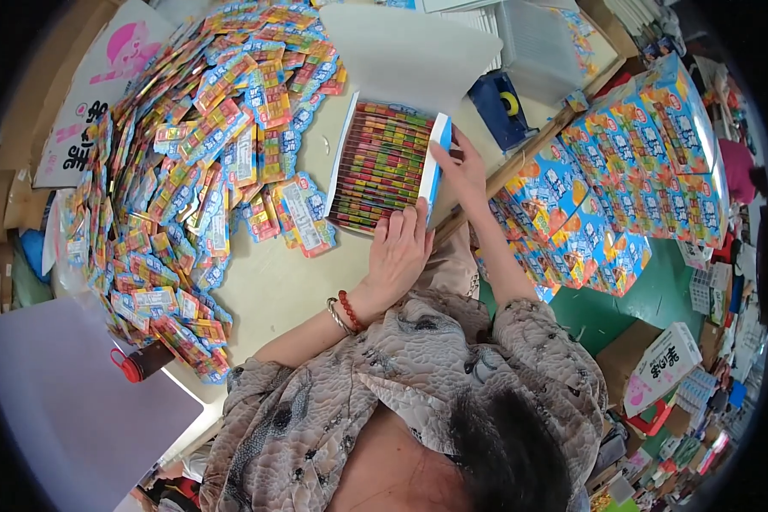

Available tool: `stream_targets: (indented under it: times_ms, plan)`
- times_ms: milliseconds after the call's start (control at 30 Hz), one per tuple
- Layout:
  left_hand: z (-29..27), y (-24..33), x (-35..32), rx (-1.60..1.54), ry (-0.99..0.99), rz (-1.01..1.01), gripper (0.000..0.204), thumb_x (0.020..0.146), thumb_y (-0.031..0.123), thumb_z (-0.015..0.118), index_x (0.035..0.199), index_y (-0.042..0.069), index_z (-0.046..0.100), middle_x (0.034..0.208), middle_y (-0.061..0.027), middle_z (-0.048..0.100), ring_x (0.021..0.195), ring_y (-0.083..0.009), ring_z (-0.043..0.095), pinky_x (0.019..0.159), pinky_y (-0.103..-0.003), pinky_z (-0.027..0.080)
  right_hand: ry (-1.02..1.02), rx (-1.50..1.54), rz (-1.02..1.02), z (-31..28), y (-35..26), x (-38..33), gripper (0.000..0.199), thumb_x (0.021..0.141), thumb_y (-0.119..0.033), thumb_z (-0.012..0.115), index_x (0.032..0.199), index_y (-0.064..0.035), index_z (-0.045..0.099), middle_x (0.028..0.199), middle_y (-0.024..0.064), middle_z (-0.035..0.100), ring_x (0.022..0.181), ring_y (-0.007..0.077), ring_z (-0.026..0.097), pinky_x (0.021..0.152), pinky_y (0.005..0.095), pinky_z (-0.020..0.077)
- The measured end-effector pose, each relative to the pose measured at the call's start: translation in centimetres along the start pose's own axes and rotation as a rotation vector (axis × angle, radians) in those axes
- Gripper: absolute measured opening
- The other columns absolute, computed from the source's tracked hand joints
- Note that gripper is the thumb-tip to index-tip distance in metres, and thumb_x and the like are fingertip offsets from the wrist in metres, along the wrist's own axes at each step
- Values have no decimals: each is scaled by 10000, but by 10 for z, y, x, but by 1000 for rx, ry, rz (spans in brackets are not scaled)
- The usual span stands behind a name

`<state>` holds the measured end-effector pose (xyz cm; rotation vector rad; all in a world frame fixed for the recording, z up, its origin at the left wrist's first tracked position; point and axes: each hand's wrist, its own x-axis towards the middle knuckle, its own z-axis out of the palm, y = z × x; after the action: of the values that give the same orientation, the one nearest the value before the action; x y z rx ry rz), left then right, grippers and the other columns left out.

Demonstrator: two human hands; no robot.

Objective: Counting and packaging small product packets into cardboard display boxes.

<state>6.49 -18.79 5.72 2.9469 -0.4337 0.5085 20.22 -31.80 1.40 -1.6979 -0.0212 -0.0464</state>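
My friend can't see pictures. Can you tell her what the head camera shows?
A person's left hand and right hand rest on the edges of an open blue-and-white box filled with rows of colourful packets. A big heap of loose packets covers the table beside it.

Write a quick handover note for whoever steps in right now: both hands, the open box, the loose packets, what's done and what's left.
Left hand: resting on the near end of the open box.
Right hand: fingers on the box's right side flap.
Box: appears full of packets in tidy rows, lid up.
Left: lid not yet closed; a big heap of loose packets on the table.
Closed boxes stacked on the right.
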Motion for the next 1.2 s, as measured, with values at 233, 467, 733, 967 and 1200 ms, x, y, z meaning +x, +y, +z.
stream_targets:
  times_ms: [233,467,733,967,1200]
  plan:
    - [18,0,34,-10,39,-53,550,867,295,574,1297,-40,496,978,-70,519,951,-200,476,869,-350,374,-164,-133,23,11,-8,74,494,845,-342,696,1217,-27,621,960,120,697,786,157,673,633,296,537]
    - [6,-5,39,-229,95,-69,710,838,180,578,1462,10,285,1015,-83,526,971,-233,482,862,-367,363,12,-33,-130,11,-16,74,280,946,-231,585,1145,-36,614,1066,55,669,870,134,624,745,263,502]
    - [-19,-43,10,-679,-63,-116,776,779,-14,538,1485,-10,217,1096,-161,531,1025,-305,517,871,-411,384,-276,-366,-795,-28,-43,53,255,911,-84,574,1155,-105,646,933,57,623,809,206,617,713,307,495]
    - [-21,-54,48,-1071,-92,-342,366,865,140,637,1178,-37,569,893,-179,591,790,-338,596,725,-392,484,-496,-593,-553,-31,-51,64,267,923,-172,566,1182,-154,630,921,135,658,835,319,642,737,370,496]
    - [16,-59,107,-822,-77,-382,308,884,237,633,1007,-42,679,829,-197,681,739,-231,668,682,-326,508,-632,-783,-647,-32,-54,76,183,954,-243,551,980,-84,639,783,90,652,684,265,636,596,348,472]
